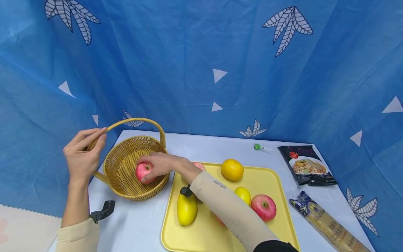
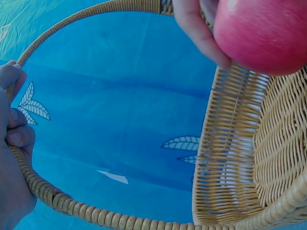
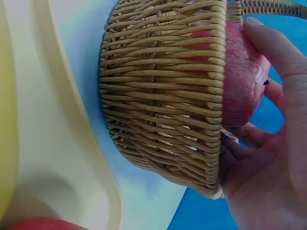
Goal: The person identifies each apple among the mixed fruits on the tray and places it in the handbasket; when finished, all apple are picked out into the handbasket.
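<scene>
My left hand grips the arched handle of a wicker basket at the table's left, fingers and thumb curled around it. Within the basket's mouth, my right hand holds a red apple between thumb and fingers. In the right wrist view the apple is partly below the woven rim, its lower part showing through the weave. The left wrist view shows the woven floor of the basket beneath the apple.
Right of the basket, a yellow tray bears several fruits, including a red apple, an orange-yellow fruit and a long yellow fruit. Farther right lie a lollipop, a black noodle packet and a long pasta pack.
</scene>
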A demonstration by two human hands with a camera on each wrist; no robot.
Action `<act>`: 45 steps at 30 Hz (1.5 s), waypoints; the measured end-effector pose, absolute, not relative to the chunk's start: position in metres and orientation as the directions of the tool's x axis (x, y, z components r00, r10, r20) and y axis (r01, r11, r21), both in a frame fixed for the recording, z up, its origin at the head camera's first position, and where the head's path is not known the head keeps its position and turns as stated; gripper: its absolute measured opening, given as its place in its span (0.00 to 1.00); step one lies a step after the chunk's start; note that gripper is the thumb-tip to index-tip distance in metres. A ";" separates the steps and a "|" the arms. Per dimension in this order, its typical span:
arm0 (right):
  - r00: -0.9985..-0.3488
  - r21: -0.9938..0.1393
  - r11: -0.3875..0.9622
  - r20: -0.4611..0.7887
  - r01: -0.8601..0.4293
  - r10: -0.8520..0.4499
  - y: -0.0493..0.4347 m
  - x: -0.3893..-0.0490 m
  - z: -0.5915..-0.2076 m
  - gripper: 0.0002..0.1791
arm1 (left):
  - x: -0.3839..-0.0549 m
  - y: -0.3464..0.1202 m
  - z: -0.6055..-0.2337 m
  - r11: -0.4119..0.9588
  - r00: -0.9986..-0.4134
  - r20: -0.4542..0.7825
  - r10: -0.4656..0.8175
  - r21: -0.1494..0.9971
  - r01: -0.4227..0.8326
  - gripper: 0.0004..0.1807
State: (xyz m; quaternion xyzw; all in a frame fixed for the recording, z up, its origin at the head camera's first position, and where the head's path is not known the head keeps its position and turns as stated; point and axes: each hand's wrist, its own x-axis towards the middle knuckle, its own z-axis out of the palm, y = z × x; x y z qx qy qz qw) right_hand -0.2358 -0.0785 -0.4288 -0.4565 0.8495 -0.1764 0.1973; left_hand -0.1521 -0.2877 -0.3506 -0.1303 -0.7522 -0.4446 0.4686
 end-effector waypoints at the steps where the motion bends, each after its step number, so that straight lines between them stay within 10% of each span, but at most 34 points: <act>1: -0.502 -0.474 0.520 -0.175 -0.710 -0.847 -0.079 -0.236 -0.430 0.38 | -0.152 -0.288 -0.350 0.569 -0.527 0.821 -0.220 0.547 0.614 0.09; 21: -0.516 -0.279 0.574 -0.257 -0.770 -0.817 -0.084 -0.225 -0.438 0.39 | -0.151 -0.288 -0.351 0.570 -0.530 0.822 -0.207 0.542 0.617 0.10; 45: -0.590 -0.316 0.640 -0.249 -0.700 -0.768 -0.090 -0.229 -0.439 0.43 | -0.152 -0.289 -0.352 0.583 -0.524 0.826 -0.207 0.535 0.612 0.11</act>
